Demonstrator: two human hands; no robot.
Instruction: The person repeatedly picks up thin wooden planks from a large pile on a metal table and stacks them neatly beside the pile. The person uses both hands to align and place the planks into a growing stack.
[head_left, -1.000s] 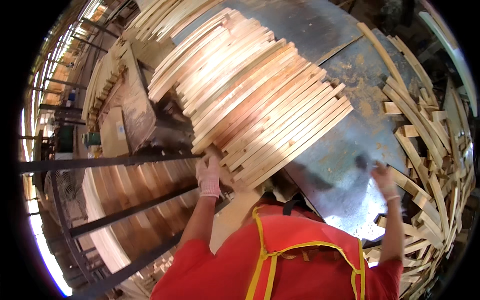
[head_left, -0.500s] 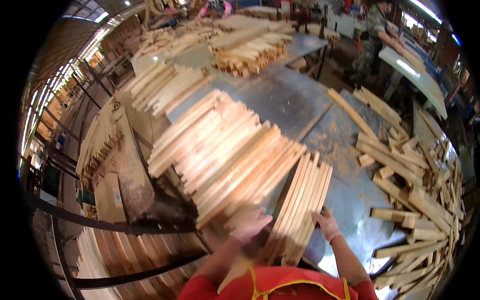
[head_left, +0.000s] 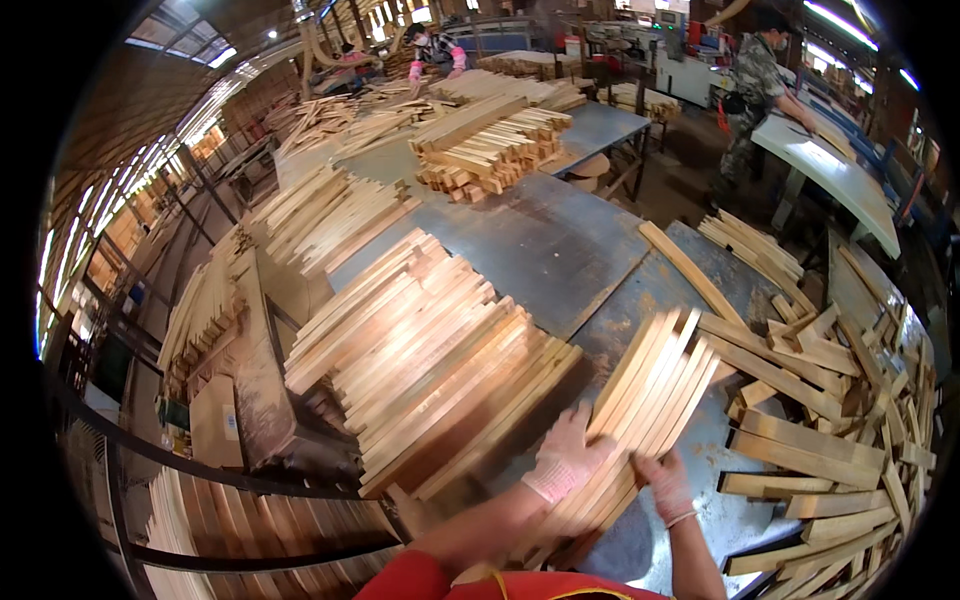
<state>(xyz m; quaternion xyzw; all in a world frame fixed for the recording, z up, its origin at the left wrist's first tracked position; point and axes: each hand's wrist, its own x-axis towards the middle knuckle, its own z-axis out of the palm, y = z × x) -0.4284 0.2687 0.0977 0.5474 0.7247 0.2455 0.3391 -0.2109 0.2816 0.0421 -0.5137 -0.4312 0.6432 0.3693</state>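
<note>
A bundle of pale wooden strips [head_left: 655, 390] is clasped between my two hands, close in front of my body. My left hand [head_left: 572, 455], in a light glove with a pink cuff, presses on its left side with the thumb over the top. On the right side, the gloved fingers of my right hand [head_left: 665, 487] curl against the edge. The far end of the bundle appears raised off the metal table [head_left: 505, 240]. To the left lies a wide layer of similar strips [head_left: 430, 345], side by side, apart from my left hand.
Loose offcuts [head_left: 830, 400] are heaped along the right. Farther off stand a stack of strips [head_left: 490, 150] and another spread layer [head_left: 335, 215]. A dark metal rail [head_left: 200, 475] runs at lower left above more boards [head_left: 270, 530]. A person in camouflage clothing [head_left: 745, 100] works at back right.
My left hand has come right, from beside the wide layer onto the bundle. Both hands now grip it, and its far end has shifted right and looks lifted. The view has shifted slightly.
</note>
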